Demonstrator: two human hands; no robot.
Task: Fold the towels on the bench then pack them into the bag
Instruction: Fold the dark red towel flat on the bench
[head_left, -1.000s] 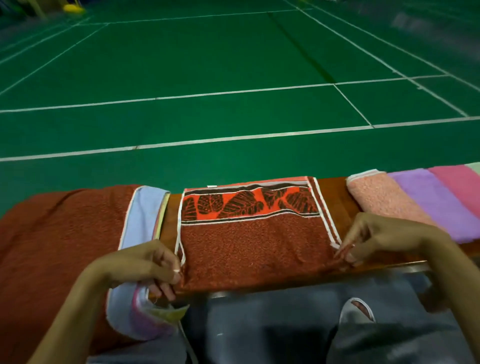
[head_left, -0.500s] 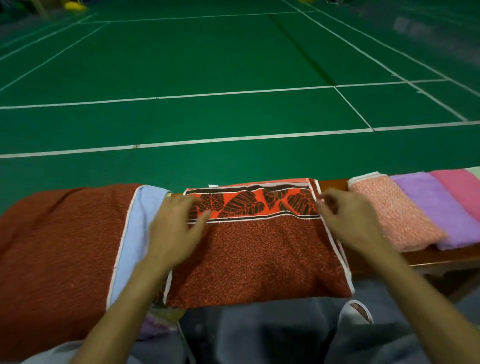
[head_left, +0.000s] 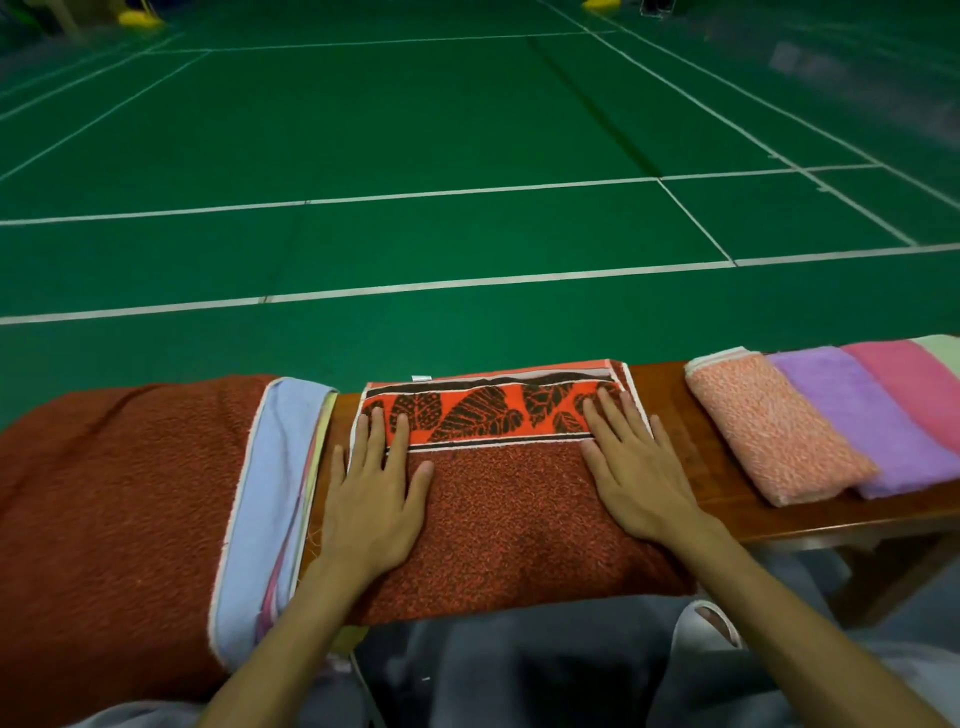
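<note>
A rust-red towel (head_left: 509, 514) with an orange leaf-patterned band lies folded on the wooden bench (head_left: 670, 410) in front of me. My left hand (head_left: 371, 488) lies flat on its left side with straight, spread fingers. My right hand (head_left: 631, 462) presses flat on its right side, fingertips on the orange band. To the left a pile of unfolded towels hangs over the bench: a large rust-red towel (head_left: 104, 499) over a light blue towel (head_left: 270, 499). On the right lie folded towels: salmon (head_left: 774, 431), purple (head_left: 862, 415) and pink (head_left: 914, 384). No bag is in view.
A pale green towel edge (head_left: 943, 348) shows at the far right. Behind the bench stretches a green court floor (head_left: 467, 156) with white lines. My grey-clad legs and a white sandal (head_left: 719, 621) are below the bench's near edge.
Both hands let go of the towel's near corners, moved up over the folded towel, and now lie flat on it. The towel's near edge hangs lower over the bench front.
</note>
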